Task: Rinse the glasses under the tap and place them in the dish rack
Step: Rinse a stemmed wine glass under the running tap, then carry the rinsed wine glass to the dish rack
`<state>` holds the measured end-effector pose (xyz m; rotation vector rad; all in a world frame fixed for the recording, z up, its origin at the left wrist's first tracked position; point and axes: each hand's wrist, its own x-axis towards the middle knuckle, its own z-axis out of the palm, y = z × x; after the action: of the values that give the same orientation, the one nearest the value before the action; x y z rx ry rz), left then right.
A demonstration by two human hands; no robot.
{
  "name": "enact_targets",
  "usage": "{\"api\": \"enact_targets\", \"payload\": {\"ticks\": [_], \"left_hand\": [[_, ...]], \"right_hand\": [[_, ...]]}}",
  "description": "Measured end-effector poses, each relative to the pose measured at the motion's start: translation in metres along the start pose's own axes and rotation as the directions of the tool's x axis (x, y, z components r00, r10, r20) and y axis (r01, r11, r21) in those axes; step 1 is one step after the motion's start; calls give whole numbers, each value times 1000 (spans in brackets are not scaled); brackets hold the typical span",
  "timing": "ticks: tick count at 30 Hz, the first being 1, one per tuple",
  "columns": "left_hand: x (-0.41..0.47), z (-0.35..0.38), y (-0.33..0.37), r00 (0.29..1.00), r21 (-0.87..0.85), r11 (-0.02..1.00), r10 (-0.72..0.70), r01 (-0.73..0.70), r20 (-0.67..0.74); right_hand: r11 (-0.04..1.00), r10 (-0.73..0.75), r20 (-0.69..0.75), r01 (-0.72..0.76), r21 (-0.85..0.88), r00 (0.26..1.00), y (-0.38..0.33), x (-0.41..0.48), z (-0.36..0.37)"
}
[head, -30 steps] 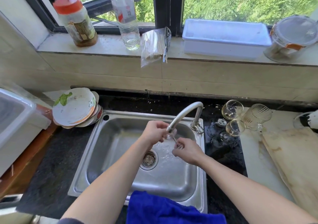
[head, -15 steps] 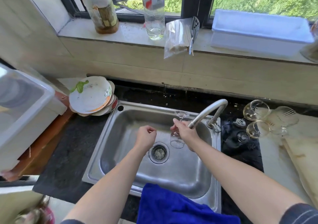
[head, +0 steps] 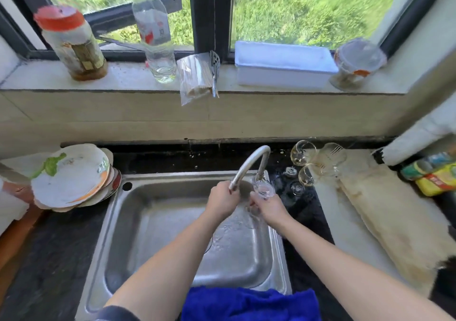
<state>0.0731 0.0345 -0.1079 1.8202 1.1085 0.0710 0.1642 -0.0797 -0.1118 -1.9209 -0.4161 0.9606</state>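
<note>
A clear stemmed glass (head: 264, 189) lies tilted under the end of the curved tap (head: 249, 162), its round foot pointing up and to the right. My right hand (head: 271, 209) grips its stem from the right. My left hand (head: 221, 200) curls round its bowl from the left, just below the spout, and hides most of the bowl. Water splashes into the steel sink (head: 158, 177) beneath both hands. Three more glasses (head: 303, 151) lie on their sides on the dark counter to the right of the tap.
A stack of dirty plates (head: 71, 175) sits left of the sink. A blue cloth (head: 249, 304) hangs over the sink's front rim. A worn cutting board (head: 385, 212) lies on the right. Bottles, a white box (head: 283, 67) and jars line the window sill.
Half a second ago my right hand held the glass upside down beside the spout and my left hand was empty. Now both hands hold it under the running water.
</note>
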Motion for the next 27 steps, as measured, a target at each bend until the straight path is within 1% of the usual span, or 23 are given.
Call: {"api": "enact_targets", "payload": {"ticks": [3, 4, 5, 6, 8, 11, 12, 14, 16, 19, 22, 24, 27], "left_hand": [[-9, 11, 13, 995, -135, 986, -95, 93, -12], [-13, 15, 15, 994, -134, 985, -111, 109, -6], [-17, 19, 16, 995, -86, 991, -101, 101, 6], [-22, 22, 19, 997, -23, 997, -74, 75, 22], [-38, 30, 33, 999, 96, 995, -1, -3, 44], [-62, 50, 67, 990, 233, 964, 116, -131, 79], [-69, 59, 80, 982, 278, 943, 159, -181, 98], [-81, 79, 106, 957, 343, 895, 246, -286, 155], [-93, 100, 133, 927, 386, 845, 311, -370, 209], [-114, 134, 173, 857, 405, 759, 407, -509, 315], [-132, 169, 207, 754, 421, 627, 511, -655, 412], [-144, 195, 223, 676, 394, 551, 559, -735, 480], [-167, 240, 244, 564, 340, 455, 580, -823, 588]], "right_hand": [[993, 102, -66, -98, 58, 993, -7, -13, -36], [990, 126, -71, -121, 66, 990, -8, -18, -48], [990, 129, -75, -125, 58, 989, -8, -23, -61], [992, 122, -86, -120, 31, 989, -7, -29, -74], [996, 45, -131, -55, -73, 990, 0, -41, -99], [979, -104, -246, 55, -196, 964, 13, -63, -138], [972, -127, -273, 64, -228, 954, 16, -71, -151], [964, -143, -318, 59, -259, 937, 22, -89, -178], [971, -152, -384, 65, -229, 911, 29, -107, -205], [982, -156, -528, 74, -173, 835, 45, -136, -245], [995, -95, -659, 54, -83, 746, 61, -172, -283], [998, -64, -739, 40, -50, 670, 77, -198, -305], [1000, 4, -844, 12, 12, 536, 109, -241, -331]]}}
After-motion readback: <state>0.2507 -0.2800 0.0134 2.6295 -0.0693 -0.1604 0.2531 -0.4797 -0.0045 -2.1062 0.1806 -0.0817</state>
